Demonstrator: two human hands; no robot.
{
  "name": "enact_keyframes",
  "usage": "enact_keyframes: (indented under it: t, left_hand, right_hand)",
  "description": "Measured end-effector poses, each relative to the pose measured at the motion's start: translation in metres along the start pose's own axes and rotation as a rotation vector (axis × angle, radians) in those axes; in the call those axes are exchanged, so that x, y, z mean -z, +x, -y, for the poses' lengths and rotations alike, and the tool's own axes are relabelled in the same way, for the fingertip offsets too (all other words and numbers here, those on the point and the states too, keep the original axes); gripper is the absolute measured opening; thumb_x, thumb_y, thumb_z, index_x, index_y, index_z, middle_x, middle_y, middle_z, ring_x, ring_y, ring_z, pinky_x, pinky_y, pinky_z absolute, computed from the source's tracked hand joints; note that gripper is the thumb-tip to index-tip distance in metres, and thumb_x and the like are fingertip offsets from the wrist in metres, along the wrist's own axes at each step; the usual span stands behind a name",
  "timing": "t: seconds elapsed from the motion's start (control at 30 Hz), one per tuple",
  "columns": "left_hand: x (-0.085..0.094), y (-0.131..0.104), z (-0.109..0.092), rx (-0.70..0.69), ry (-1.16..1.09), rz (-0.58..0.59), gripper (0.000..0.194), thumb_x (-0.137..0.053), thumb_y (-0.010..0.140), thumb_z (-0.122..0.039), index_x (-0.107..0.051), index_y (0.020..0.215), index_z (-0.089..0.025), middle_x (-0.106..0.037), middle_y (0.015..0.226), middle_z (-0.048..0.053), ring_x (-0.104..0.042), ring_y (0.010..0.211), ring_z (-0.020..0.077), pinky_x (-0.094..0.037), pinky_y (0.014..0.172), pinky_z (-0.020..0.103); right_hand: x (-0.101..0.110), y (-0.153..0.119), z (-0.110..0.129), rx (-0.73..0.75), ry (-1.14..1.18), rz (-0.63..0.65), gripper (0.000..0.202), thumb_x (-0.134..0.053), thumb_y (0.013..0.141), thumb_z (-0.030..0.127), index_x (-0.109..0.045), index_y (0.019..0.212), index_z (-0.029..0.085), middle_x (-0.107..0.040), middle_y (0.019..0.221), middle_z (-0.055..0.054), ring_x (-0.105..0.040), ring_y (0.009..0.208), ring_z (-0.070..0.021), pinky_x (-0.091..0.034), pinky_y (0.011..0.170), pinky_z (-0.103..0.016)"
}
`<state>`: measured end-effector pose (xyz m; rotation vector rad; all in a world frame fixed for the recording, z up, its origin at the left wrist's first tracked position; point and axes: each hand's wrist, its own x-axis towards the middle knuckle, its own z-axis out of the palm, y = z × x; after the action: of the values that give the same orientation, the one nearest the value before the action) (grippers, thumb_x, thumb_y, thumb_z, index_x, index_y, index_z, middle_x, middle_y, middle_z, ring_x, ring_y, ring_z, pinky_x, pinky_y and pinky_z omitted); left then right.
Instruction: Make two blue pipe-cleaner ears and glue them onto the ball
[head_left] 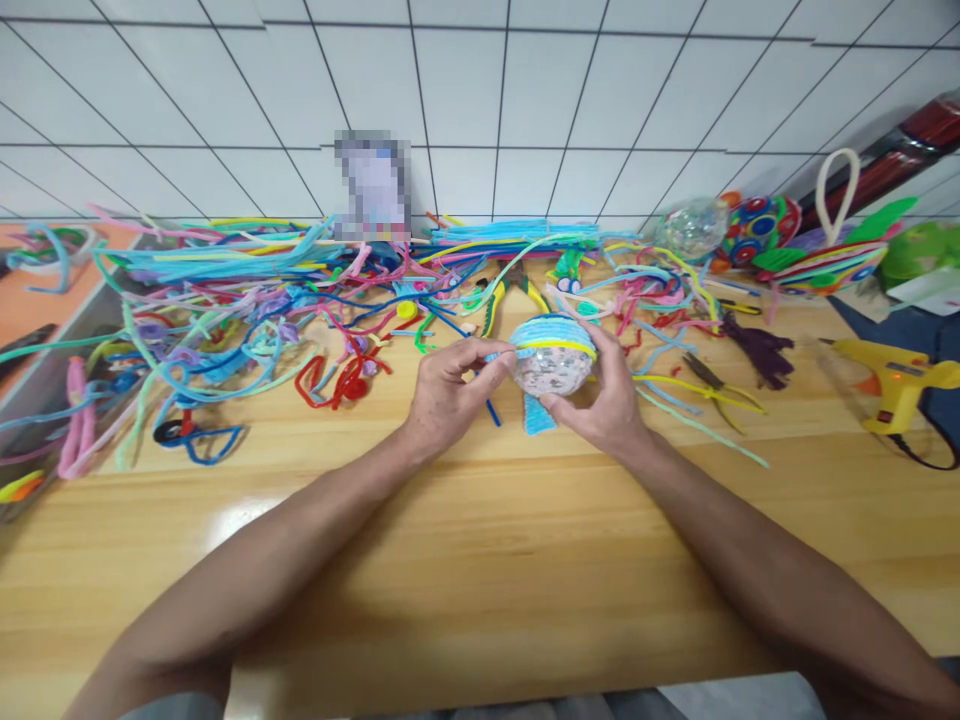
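Note:
A clear ball (555, 374), its upper part wound with light blue pipe cleaner rows and one yellow band, is held above the table. My right hand (611, 405) wraps round its right side, thumb underneath. My left hand (450, 398) is closed in a pinch at the ball's left edge, where a light blue pipe cleaner end (493, 356) shows by the fingertips. A flat light blue pipe cleaner piece (538, 416) shows just below the ball. Behind the ball lie yellow-and-black handled pliers (491, 305).
Tangled pipe cleaners (217, 335) cover the table's back and left. A second pair of pliers (716, 390) lies on the right, with a yellow glue gun (892, 375) farther over. Decorated balls (761, 232) stand at the back right. A blurred-out upright object (373, 190) leans by the tiled wall.

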<state>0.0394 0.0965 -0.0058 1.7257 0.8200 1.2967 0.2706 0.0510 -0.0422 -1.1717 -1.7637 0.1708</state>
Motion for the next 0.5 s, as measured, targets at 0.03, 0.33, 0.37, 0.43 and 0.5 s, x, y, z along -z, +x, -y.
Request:
enact_keyframes:
  t: [0.03,0.33,0.37,0.43,0.5]
  left_hand:
    - [0.0001,0.0003,0.0,0.009,0.0,0.001,0.016,-0.076,0.094,-0.037,-0.084,0.094,-0.022,-0.085,0.095,0.004,-0.073,0.074,0.0137,-0.058,0.068,0.027]
    - [-0.0015,0.0006,0.0033,0.012,-0.006,-0.027,0.019,-0.077,0.093,-0.04,-0.083,0.093,-0.023,-0.084,0.092,0.004,-0.072,0.072,0.0132,-0.06,0.07,0.027]
    - [-0.0016,0.0005,0.0032,0.001,-0.002,-0.025,0.017,-0.077,0.093,-0.038,-0.083,0.093,-0.023,-0.084,0.092,0.003,-0.072,0.072,0.0131,-0.059,0.07,0.027]
    - [-0.001,0.0007,0.0024,-0.015,0.012,-0.013,0.016,-0.075,0.095,-0.036,-0.083,0.094,-0.022,-0.083,0.092,0.004,-0.072,0.073,0.0133,-0.059,0.071,0.028]
    - [0.0005,0.0015,0.0014,-0.031,0.037,0.004,0.017,-0.074,0.096,-0.037,-0.082,0.097,-0.022,-0.083,0.095,0.004,-0.07,0.075,0.0136,-0.059,0.071,0.028]
  right_hand:
    - [0.0,0.0,0.0,0.002,0.0,0.001,0.1,-0.087,0.076,0.035,-0.036,0.163,0.029,-0.053,0.157,-0.015,-0.052,0.146,-0.0409,-0.047,0.119,-0.065]
    - [0.0004,0.0002,0.0019,-0.021,0.019,0.003,0.099,-0.087,0.076,0.036,-0.038,0.162,0.03,-0.053,0.157,-0.015,-0.053,0.146,-0.0404,-0.047,0.12,-0.063]
    - [0.0004,0.0,0.0016,-0.022,0.023,0.0,0.099,-0.087,0.076,0.037,-0.039,0.162,0.03,-0.053,0.157,-0.015,-0.052,0.146,-0.0405,-0.047,0.12,-0.063]
    - [0.0001,-0.0007,0.0004,-0.037,0.042,0.001,0.098,-0.088,0.076,0.037,-0.04,0.161,0.03,-0.053,0.158,-0.014,-0.051,0.147,-0.0406,-0.046,0.121,-0.064]
    - [-0.0004,-0.0017,-0.0013,-0.075,0.086,0.014,0.096,-0.088,0.077,0.04,-0.04,0.16,0.031,-0.052,0.159,-0.014,-0.052,0.147,-0.0401,-0.046,0.121,-0.064]
